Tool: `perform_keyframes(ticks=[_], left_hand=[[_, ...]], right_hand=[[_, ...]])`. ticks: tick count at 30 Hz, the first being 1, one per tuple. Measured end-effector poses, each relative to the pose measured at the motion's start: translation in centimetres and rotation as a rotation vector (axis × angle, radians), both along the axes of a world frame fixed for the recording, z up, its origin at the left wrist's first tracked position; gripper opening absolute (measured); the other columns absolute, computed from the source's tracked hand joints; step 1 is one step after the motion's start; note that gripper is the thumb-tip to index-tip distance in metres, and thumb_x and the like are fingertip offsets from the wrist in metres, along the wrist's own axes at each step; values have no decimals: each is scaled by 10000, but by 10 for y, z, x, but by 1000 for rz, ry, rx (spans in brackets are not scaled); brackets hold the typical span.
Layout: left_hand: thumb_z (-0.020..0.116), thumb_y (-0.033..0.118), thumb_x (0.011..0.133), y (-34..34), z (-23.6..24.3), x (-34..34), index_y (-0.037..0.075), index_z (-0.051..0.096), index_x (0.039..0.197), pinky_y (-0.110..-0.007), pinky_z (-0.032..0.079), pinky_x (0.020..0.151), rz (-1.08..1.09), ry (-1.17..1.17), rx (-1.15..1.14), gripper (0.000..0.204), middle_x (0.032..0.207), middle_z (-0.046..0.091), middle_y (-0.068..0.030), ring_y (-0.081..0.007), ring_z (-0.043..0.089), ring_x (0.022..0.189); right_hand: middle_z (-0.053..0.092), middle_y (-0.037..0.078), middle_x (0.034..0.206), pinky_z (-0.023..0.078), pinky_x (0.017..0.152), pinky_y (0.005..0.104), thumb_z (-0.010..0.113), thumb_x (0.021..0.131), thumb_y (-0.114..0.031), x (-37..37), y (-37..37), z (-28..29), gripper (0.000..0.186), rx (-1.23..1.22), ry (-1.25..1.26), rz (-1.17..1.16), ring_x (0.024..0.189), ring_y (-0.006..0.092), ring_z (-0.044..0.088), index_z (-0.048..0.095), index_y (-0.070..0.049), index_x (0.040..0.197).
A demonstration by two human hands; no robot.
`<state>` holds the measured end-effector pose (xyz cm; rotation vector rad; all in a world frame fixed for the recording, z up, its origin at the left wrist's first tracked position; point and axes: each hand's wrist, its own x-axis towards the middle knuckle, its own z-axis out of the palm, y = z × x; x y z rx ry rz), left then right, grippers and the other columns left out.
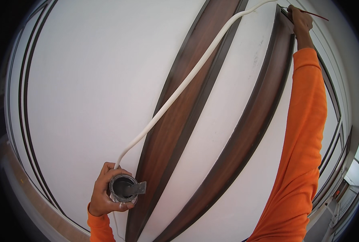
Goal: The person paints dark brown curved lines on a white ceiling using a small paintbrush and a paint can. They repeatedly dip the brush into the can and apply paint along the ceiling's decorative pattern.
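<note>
In the head view, the left hand [101, 194] sits near 7 o'clock, curled around a small round tin [125, 199], its thumb along the tin's 6 o'clock side and its fingers over the 12 o'clock side. Dark paint [120, 189] shows inside, and a flat dark strip [139, 188] juts over the rim toward 3 o'clock. The tin should be light and stiff but could turn slippery where paint smears the outside, so it is best held around the wall, level, clear of the strip. Between 1 and 2 o'clock, the right hand [301, 21] is closed on a thin brush [317, 16], its red handle pointing to 4 o'clock and its tip end toward 10, by the upper end of a brown band [269, 80]. The brush looks very light, with likely soft, easily bent bristles; the handle is the place to pinch. The bristles are too small to make out, so whether they touch the edge cannot be told. The paint's depth is hidden. A white tube [193, 74] runs from the left hand toward 1 o'clock; whether the fingers grip it is unclear.
</note>
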<state>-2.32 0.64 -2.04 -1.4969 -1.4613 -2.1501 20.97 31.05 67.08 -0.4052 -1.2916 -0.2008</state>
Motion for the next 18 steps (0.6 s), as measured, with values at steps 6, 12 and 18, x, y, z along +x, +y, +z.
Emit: perform_keyframes(ticks=[6,12,18], left_hand=[[946,380,556,-1,0,2,63,703,1133,-374,442,948,10,-31,2,702,980,710,-46,-216,491,1064],[937,373,547,-2,-2,-2,64,705,1133,-373,443,952,14,-10,-11,702,980,709,-49,-217,494,1069],[918,350,538,-3,1,0,60,705,1133,-371,440,958,18,-27,-14,695,997,705,-53,-219,495,1076]], right_hand=[[786,59,1007,514,974,379,715,794,-504,-4,17,3,408,139,44,-171,1027,270,717,831,-133,919],[780,98,1018,516,981,393,705,784,-548,-1,14,14,482,37,15,-284,1031,286,721,824,-116,961],[768,137,1056,526,969,404,711,764,-562,-12,6,-6,542,163,7,-31,1038,316,721,810,-70,971]])
